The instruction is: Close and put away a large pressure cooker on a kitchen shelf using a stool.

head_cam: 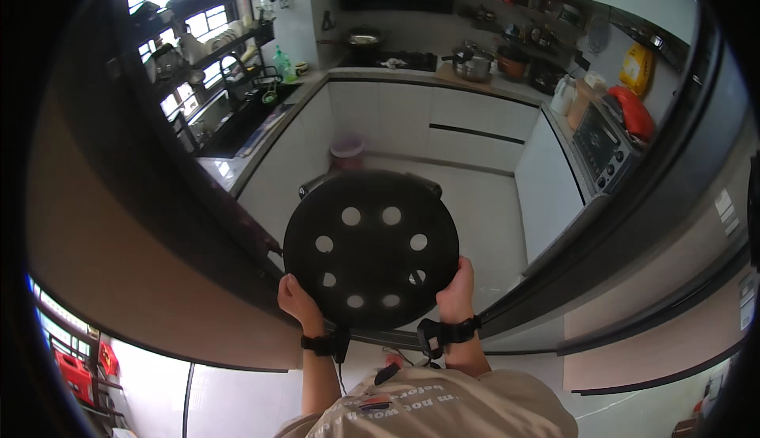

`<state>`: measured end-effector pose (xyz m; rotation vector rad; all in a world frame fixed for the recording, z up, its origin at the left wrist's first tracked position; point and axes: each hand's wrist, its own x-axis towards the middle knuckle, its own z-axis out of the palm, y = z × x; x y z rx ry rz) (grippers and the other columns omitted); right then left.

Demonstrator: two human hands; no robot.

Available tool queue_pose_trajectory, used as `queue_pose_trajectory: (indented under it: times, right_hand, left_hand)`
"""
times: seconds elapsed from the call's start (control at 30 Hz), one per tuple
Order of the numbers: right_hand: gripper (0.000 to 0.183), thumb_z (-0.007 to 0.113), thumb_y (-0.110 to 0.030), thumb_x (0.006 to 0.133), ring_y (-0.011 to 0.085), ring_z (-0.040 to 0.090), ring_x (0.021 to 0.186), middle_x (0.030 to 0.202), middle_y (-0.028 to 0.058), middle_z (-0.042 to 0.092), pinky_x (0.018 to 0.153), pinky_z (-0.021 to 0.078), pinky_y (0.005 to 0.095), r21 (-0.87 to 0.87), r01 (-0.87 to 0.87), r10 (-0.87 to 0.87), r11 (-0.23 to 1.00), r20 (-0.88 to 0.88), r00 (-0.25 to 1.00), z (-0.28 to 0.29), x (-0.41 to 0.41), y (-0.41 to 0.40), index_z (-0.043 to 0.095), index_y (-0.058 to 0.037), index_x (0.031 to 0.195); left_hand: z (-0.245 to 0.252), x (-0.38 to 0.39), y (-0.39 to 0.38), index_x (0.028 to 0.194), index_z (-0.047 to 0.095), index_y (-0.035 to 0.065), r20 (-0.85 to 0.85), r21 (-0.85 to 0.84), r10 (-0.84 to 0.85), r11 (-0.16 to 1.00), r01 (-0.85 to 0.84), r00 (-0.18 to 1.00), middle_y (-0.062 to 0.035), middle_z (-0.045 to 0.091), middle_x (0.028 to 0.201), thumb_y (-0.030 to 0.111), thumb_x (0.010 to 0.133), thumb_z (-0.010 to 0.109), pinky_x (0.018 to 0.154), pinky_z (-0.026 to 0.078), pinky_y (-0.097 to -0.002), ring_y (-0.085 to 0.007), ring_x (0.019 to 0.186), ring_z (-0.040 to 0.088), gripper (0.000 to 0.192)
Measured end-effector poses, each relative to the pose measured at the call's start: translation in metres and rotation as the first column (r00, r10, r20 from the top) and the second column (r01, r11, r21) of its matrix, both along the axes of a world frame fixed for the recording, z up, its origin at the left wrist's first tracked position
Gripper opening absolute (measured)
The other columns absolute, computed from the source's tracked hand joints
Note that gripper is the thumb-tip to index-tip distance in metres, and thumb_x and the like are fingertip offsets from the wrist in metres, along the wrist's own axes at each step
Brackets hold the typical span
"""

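A round black stool with a ring of several round holes in its seat is held up before my chest, seat towards me. My left hand grips its lower left edge, and my right hand grips its lower right edge. Parts of two dark legs show past the seat's far edge; the rest of the underside is hidden. Both wrists wear black straps with small devices.
Dark door frames curve past on both sides. Beyond lie the kitchen floor, a pinkish bucket, white base cabinets, a black sink at left, a hob behind and a toaster oven at right.
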<state>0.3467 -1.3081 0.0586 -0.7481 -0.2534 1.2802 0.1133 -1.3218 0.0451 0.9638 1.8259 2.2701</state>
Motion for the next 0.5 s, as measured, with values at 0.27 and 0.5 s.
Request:
queue_pose_trajectory:
  times: [0.27,0.5]
  right_hand:
    - [0.026,0.036,-0.021,0.080,0.0187,0.055,0.082,0.090,0.0061,0.060,0.076,0.0425,0.0306,-0.225,0.165,-0.204,0.960,-0.164,0.965,0.006,0.039,0.101,0.055,-0.0030,0.083]
    - [0.028,0.036,-0.022,0.080,0.0184,0.055,0.079,0.088,0.0052,0.060,0.074,0.0429,0.0304,-0.283,0.346,-0.391,0.895,-0.122,0.912,-0.025,0.072,0.178,0.057,-0.0041,0.082]
  left_hand:
    - [-0.003,0.037,0.136,0.063,0.039,-0.0025,-0.013,-0.059,-0.191,0.980,0.190,0.982,-0.0015,0.032,0.054,0.021,0.082,0.042,0.048,0.026,-0.0277,-0.0109,0.054,0.029,0.030]
    - [-0.032,0.075,0.263,0.062,0.043,-0.0025,0.082,-0.134,-0.435,0.886,0.443,0.896,-0.0005,0.036,0.053,0.021,0.082,0.043,0.048,0.028,-0.0269,-0.0099,0.053,0.032,0.031]
